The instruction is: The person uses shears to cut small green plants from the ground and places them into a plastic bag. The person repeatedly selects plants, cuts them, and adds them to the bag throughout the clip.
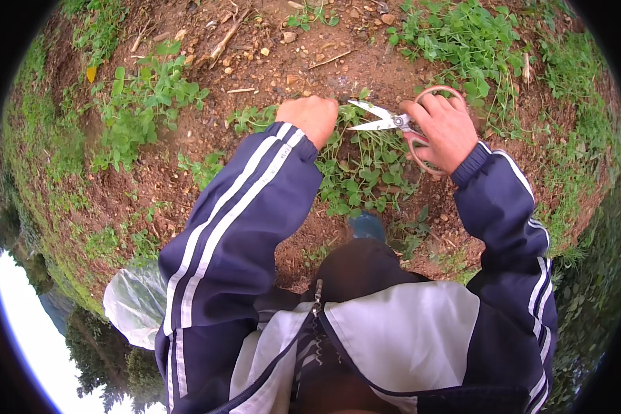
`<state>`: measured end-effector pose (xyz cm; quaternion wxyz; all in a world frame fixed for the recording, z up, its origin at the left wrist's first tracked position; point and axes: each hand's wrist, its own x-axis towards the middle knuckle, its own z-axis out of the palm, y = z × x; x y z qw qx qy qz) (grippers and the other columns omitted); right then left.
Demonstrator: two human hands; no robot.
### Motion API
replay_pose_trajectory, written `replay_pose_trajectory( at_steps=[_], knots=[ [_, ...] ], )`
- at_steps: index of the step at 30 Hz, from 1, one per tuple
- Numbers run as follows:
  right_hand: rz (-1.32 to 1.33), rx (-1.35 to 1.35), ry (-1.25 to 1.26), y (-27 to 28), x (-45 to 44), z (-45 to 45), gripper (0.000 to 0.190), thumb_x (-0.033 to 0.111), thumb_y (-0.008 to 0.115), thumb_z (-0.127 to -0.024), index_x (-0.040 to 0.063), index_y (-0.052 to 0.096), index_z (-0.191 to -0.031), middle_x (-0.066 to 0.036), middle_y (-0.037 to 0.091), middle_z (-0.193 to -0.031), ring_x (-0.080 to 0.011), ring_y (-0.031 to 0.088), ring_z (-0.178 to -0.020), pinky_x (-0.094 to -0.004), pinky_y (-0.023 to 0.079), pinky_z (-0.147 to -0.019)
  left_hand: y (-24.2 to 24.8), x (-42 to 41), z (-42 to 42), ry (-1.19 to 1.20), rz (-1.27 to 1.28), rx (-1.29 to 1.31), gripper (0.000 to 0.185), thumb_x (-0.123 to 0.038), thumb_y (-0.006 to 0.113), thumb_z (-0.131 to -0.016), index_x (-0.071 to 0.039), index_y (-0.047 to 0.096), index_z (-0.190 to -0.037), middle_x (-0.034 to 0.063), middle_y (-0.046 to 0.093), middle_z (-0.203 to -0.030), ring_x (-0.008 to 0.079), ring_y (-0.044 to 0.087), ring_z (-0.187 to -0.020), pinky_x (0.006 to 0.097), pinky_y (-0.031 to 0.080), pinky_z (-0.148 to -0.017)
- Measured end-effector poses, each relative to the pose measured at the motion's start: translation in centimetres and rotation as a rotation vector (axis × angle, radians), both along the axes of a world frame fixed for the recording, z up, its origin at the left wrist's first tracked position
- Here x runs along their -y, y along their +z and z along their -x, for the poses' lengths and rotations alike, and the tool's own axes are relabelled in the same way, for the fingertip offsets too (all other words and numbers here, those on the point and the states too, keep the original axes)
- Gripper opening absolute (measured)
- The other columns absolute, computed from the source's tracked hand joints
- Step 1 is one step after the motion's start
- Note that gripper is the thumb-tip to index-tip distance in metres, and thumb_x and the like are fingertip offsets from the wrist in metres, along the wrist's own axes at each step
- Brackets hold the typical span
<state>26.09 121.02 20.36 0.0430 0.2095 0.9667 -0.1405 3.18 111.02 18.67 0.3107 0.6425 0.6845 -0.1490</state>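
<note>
My right hand (pixel 442 127) holds scissors (pixel 399 121) by their reddish handles, with the blades parted and pointing left. Just left of the blade tips is my left hand (pixel 310 116), its fingers curled down and mostly hidden from the camera. Leafy stems show on both sides of it, but whether it grips them cannot be told. A patch of low green plants with round leaves (pixel 365 171) spreads below the blades and between my hands.
More leafy plants grow at the left (pixel 145 103) and upper right (pixel 471 46). Reddish soil (pixel 290 62) carries pebbles and dry sticks (pixel 230 39). A clear plastic bag (pixel 137 305) lies beside my left sleeve. Something blue (pixel 367 226) shows by my knee.
</note>
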Motion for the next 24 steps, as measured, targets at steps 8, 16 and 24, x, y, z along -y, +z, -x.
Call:
replay_pose_trajectory(
  at_steps=[8,16,24],
  knots=[
    [0.143,0.087,0.103,-1.3,-0.8,3.7,0.025,0.026,0.065,-0.08,0.005,0.054,-0.09,-0.012,0.061,-0.075,-0.0314,0.062,-0.075,-0.0421,0.048,-0.063,0.6,-1.0,-0.4,-0.101,0.023,-0.023,0.017,-0.004,0.051,-0.081,-0.005,0.06,-0.094,0.0149,0.066,-0.091,0.0304,0.066,-0.087,0.0425,0.054,-0.072],
    [0.213,0.068,-0.05,0.6,-0.6,0.0,0.04,0.026,0.068,-0.076,0.009,0.056,-0.111,-0.009,0.061,-0.085,-0.032,0.06,-0.082,-0.041,0.048,-0.074,0.0,2.5,3.1,0.216,-0.222,0.158,0.021,-0.01,0.048,-0.088,-0.004,0.059,-0.105,0.0195,0.062,-0.097,0.0383,0.061,-0.09,0.0457,0.049,-0.08],
    [0.214,0.331,-0.279,1.9,1.0,-4.0,0.028,0.028,0.064,-0.082,0.007,0.055,-0.097,-0.015,0.062,-0.086,-0.0337,0.062,-0.083,-0.0432,0.049,-0.073,-3.8,7.8,1.9,0.496,-0.347,0.193,0.024,-0.001,0.054,-0.078,0.0,0.056,-0.102,0.0238,0.061,-0.098,0.0404,0.057,-0.094,0.046,0.047,-0.082]
  ],
)
